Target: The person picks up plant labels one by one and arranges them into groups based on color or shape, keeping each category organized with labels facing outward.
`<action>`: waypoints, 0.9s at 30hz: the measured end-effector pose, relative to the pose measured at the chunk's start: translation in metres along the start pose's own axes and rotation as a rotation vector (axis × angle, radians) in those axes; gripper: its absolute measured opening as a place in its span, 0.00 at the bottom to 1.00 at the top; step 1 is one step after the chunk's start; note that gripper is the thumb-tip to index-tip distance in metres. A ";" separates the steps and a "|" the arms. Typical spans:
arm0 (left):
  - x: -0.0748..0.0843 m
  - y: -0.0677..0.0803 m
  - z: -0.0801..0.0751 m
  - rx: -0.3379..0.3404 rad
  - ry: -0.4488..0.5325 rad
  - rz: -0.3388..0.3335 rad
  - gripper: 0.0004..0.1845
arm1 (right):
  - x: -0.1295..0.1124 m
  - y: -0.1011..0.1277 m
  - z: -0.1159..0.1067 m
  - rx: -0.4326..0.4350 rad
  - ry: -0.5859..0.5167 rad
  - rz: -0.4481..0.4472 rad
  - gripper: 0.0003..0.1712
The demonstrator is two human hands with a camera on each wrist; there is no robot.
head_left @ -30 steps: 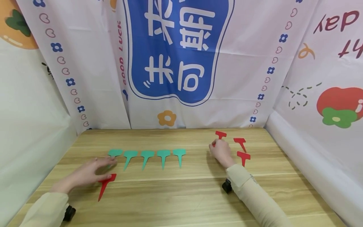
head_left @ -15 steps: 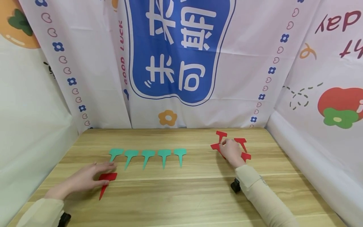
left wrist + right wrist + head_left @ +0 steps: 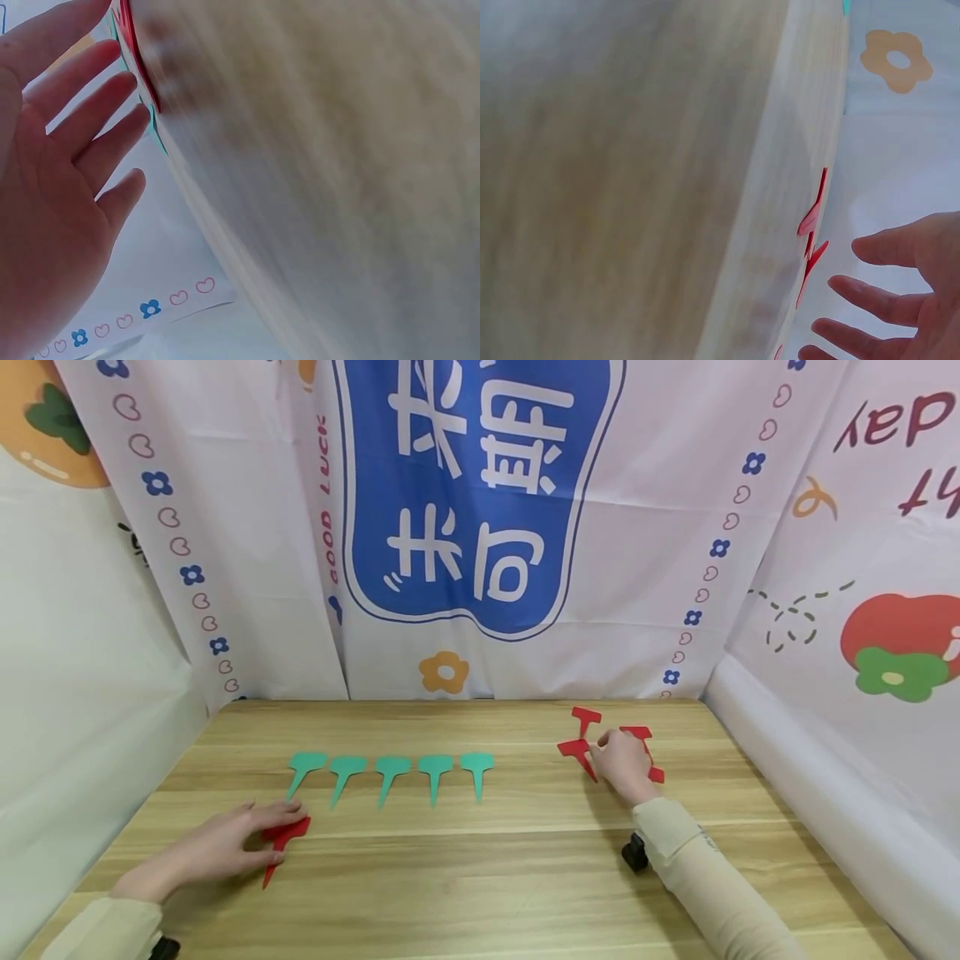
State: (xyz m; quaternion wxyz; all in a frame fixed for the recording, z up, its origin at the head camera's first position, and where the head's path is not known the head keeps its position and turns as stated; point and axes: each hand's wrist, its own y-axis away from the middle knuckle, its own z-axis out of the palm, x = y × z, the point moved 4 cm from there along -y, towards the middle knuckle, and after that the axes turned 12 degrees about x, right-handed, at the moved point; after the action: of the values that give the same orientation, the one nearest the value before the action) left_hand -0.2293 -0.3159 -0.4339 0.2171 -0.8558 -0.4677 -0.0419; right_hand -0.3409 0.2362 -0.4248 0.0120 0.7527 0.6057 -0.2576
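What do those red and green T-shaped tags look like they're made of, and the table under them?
The green tags and the red tag under the left hand look like thin, matte plastic or card: flat, even color, clean-cut edges; which one is unclear. The table shows light wood grain with a smooth finish, possibly laminate.

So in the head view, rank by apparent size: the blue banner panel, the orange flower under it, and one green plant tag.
1. Blue banner panel, by far the largest.
2. Orange flower and rightmost green plant tag: look about alike, and the tag lies nearer the camera, so no ranking.
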 end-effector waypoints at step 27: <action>-0.003 0.000 0.001 -0.080 0.024 -0.014 0.31 | -0.003 -0.010 0.019 -0.089 0.161 -0.017 0.23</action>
State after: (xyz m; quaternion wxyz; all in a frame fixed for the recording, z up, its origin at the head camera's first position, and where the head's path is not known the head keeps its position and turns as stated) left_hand -0.2312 -0.3184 -0.4355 0.1882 -0.8598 -0.4691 -0.0723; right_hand -0.3577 0.2293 -0.4373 -0.0055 0.7645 0.6220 -0.1690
